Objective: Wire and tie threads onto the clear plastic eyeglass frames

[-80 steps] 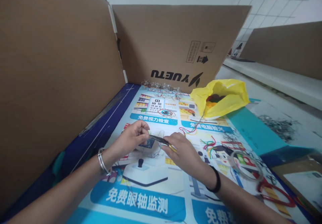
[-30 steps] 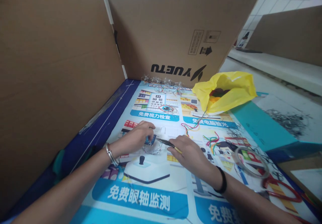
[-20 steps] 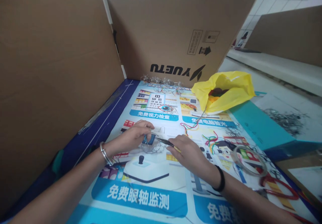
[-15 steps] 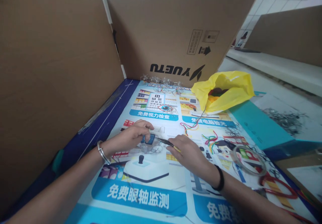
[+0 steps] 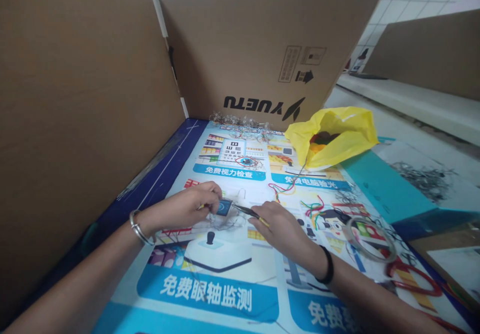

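Observation:
In the middle of the printed sheet, my right hand (image 5: pixel 279 224) is closed around needle-nose pliers (image 5: pixel 245 210) with yellow on the handles. Their dark tips point left, over a loose tangle of thin wire (image 5: pixel 230 221). Just left of the tips my left hand (image 5: pixel 200 204), with a silver bangle at the wrist, has its fingers pinched together. What sits between those fingertips is too small to make out. A dark blue printed square (image 5: pixel 224 207) shows between the two hands.
Cardboard walls (image 5: pixel 262 39) stand behind and at left. At right lie a yellow bag (image 5: pixel 337 139), coloured cords (image 5: pixel 314 209), a clear tape roll (image 5: pixel 371 239) and a red wire coil (image 5: pixel 420 279). Clear wired pieces (image 5: pixel 243 121) line the back; a dark wire pile (image 5: pixel 423 179) lies far right.
My left hand has shifted slightly left, away from the plier tips, uncovering more of the blue square. My right hand and the pliers have stayed nearly in place.

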Demonstrator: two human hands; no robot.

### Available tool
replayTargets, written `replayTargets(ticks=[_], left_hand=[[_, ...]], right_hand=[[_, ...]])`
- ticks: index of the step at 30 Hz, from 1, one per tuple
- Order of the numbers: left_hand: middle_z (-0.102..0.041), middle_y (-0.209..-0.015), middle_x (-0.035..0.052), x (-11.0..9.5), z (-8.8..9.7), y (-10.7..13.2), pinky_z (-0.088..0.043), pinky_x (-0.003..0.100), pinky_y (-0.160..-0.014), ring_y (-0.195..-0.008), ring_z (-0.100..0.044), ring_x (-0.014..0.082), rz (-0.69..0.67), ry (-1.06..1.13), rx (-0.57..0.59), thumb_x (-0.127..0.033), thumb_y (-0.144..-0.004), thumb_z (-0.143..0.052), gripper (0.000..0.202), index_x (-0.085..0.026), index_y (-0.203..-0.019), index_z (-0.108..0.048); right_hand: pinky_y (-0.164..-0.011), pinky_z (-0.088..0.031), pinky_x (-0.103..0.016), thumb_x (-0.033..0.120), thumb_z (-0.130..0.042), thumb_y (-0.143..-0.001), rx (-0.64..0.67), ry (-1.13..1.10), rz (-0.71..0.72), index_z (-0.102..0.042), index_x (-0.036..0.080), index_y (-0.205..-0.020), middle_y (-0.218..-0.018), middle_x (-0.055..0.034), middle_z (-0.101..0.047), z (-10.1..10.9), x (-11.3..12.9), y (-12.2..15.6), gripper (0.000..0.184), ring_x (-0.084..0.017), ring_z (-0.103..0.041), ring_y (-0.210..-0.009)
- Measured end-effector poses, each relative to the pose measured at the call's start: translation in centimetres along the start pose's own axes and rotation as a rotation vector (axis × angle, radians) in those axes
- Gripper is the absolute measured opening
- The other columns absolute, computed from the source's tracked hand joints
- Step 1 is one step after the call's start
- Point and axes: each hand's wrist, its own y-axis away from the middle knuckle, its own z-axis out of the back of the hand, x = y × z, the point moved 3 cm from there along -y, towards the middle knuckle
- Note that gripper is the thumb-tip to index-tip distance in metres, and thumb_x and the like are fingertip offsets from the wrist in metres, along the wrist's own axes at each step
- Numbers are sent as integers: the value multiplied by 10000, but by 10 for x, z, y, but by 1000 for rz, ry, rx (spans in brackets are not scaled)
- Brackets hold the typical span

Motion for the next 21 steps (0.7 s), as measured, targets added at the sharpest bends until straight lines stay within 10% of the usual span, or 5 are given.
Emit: replayTargets(ticks=[21], left_hand=[[-583,-786,15,20,-16,9,-421,270,-728,-772,-532,143,261,81,-258,-276,-841,-434,230,-160,-677,-545]], right_hand=[[-725,-407,-292,322,-467,-877,-16,-35,11,-601,192,-983,-834,-58,-605,0,1,1,215,-194,-544,-824]])
